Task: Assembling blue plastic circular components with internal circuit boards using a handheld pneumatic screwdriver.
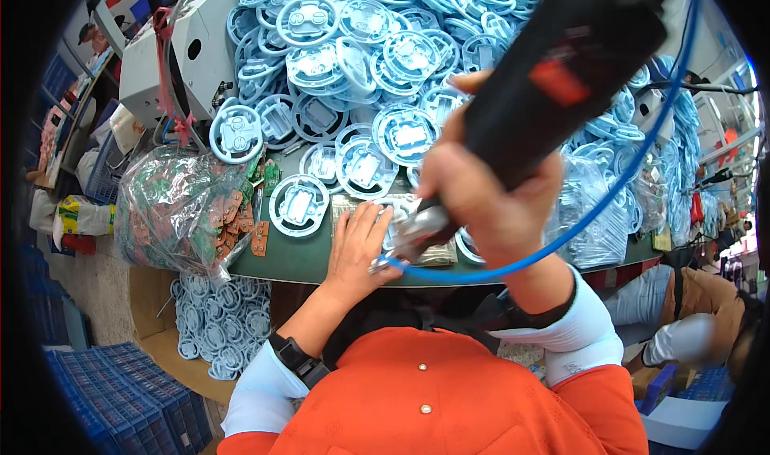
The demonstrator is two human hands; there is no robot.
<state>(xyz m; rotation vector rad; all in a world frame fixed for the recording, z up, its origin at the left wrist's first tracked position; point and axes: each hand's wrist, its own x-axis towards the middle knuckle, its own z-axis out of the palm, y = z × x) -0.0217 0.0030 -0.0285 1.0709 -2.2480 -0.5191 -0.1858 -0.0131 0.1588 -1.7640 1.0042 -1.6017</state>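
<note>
In my right hand (501, 190), closed around its grip, is a black screwdriver tool (533, 94) with an orange mark. Its metal nose points down toward my left hand. My left hand (357, 242) lies at the table's near edge, fingers stretched forward, steadying a light blue plastic wheel-shaped part (391, 229) against a flat pad (437, 254). Much of that part is hidden by hand and tool. Just left of my left hand, another light blue wheel (299, 205) lies face up on the green tabletop (301, 250).
Light blue wheels form a large pile (365, 46) ahead. A clear bag of circuit boards (172, 214) sits at left, with loose brown boards (237, 218) beside it. A blue hose (497, 276) arcs along the right. Below the table stands a cardboard box (152, 302) of wheels.
</note>
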